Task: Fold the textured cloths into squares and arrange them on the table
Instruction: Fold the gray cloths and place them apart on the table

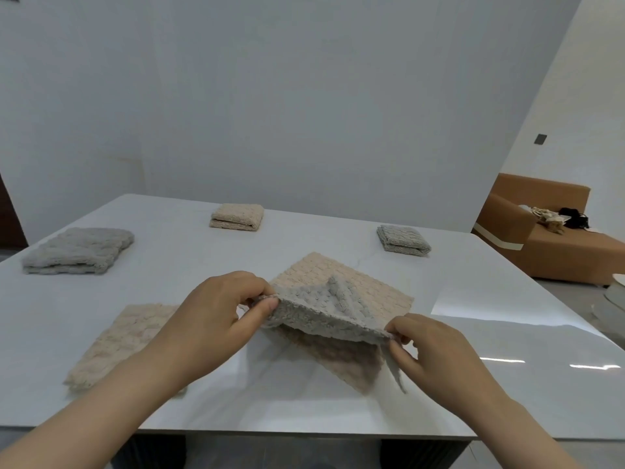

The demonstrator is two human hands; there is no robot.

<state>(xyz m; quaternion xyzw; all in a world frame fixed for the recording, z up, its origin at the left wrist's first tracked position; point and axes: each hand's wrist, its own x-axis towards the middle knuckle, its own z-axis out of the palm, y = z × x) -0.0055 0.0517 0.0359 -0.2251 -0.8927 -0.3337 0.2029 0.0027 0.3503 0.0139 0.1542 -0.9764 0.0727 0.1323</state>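
Note:
A grey textured cloth (324, 309) is lifted off the white table (189, 262), held by its two near corners. My left hand (220, 316) pinches the left corner and my right hand (436, 346) pinches the right one. Under it lies a flat beige cloth (358, 279), partly hidden. Another unfolded beige cloth (121, 340) lies flat to the left, partly behind my left forearm. Folded cloths sit further back: a grey one (79, 250) at the left, a beige one (236, 216) in the middle, a small grey one (404, 240) at the right.
A white wall panel stands right behind the table's far edge. An orange-brown sofa (548, 245) with some items on it stands beyond the table's right side. The table's near edge runs just below my forearms.

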